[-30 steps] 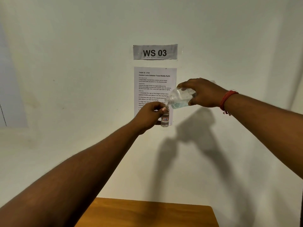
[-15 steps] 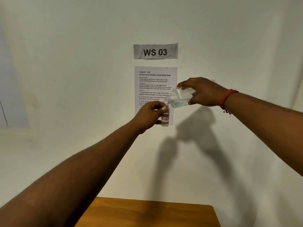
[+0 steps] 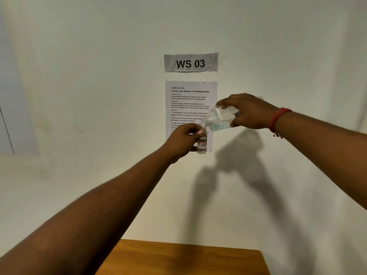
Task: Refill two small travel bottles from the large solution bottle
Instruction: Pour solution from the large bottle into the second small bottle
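Little has shifted in the past second: both arms remain raised before the wall and the pour goes on, the large bottle tilted much as before. In the head view, the left hand (image 3: 183, 140), reaching in from 7 o'clock, curls its fingers and thumb round the neck of a small clear plastic travel bottle (image 3: 202, 146), which stands upright at the centre of the frame and carries a white label marked in red and blue; clear liquid shows in its lower part. The right hand (image 3: 246, 112), coming in from 3 o'clock, grips the body of the large clear plastic solution bottle (image 3: 220, 119) from above, fingers wrapped over it and thumb beneath. That bottle lies tipped nearly on its side, its uncapped threaded neck pointing toward 8 o'clock and meeting the mouth of the small bottle, with pale blue liquid pooled along its lower side. A red thread bracelet (image 3: 278, 119) circles the right wrist. Behind the hands, a white printed instruction sheet (image 3: 190, 100) hangs on the pale wall, and at 12 o'clock above it a grey sign reading "WS 03" (image 3: 191, 62). A brown wooden tabletop (image 3: 184, 259) fills the 6 o'clock edge.
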